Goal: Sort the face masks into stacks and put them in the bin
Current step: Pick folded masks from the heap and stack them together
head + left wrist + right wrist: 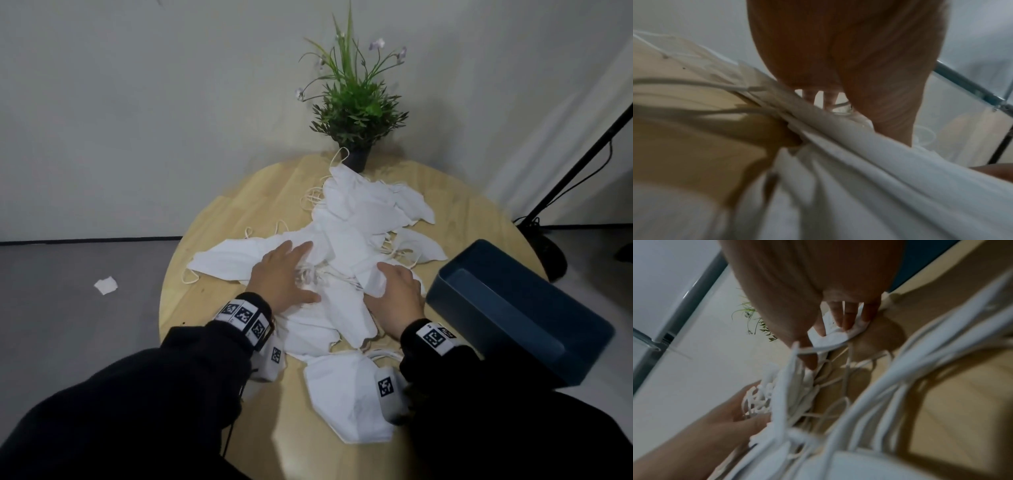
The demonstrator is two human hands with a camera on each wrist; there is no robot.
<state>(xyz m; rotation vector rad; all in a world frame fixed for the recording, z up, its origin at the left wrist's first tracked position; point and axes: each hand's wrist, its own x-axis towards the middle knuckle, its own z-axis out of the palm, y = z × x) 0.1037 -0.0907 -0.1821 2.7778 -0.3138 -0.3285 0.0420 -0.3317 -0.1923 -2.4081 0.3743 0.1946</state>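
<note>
A loose pile of white face masks point(359, 219) with tangled ear loops covers the middle of the round wooden table point(219, 219). My left hand point(284, 274) lies flat on the pile's left part, fingers straight and thumb spread; the left wrist view shows its palm point(838, 56) above folded masks point(859, 162). My right hand point(394, 287) grips the pile's right edge. In the right wrist view its fingers point(846, 321) curl round a fold of a mask point(834, 337). One mask point(342, 394) lies apart near the front edge. The dark blue bin point(513, 308) stands at the right.
A potted plant point(356, 109) stands at the table's far edge, touching the pile. A white scrap point(106, 285) lies on the grey floor to the left. A black stand with its cable point(575, 171) leans at the right by the wall.
</note>
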